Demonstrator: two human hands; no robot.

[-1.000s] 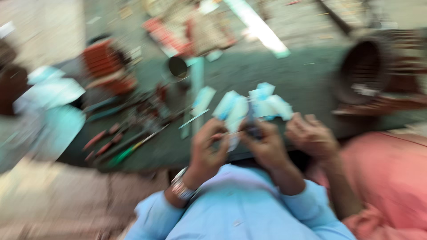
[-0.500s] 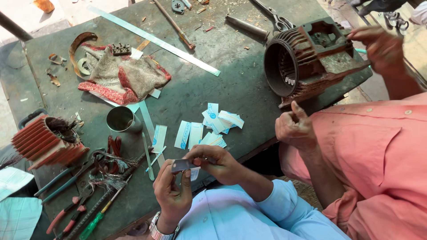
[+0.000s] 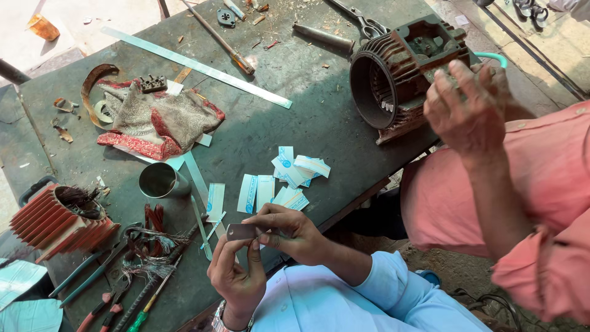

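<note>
Two hands meet over the near edge of the dark green metal bench [image 3: 295, 123], and a small flat grey metal strip [image 3: 241, 231] is pinched between them. The strip's left end is gripped by the left hand [image 3: 238, 276], fingers closed; the right end is clamped by the closed fingers of the right hand [image 3: 294, 233]. Just beyond the strip, white-and-blue paper slips [image 3: 279, 181] are scattered. Far right of the strip, a rusty red motor housing [image 3: 399, 74] is touched by another person's hand [image 3: 467, 107].
</note>
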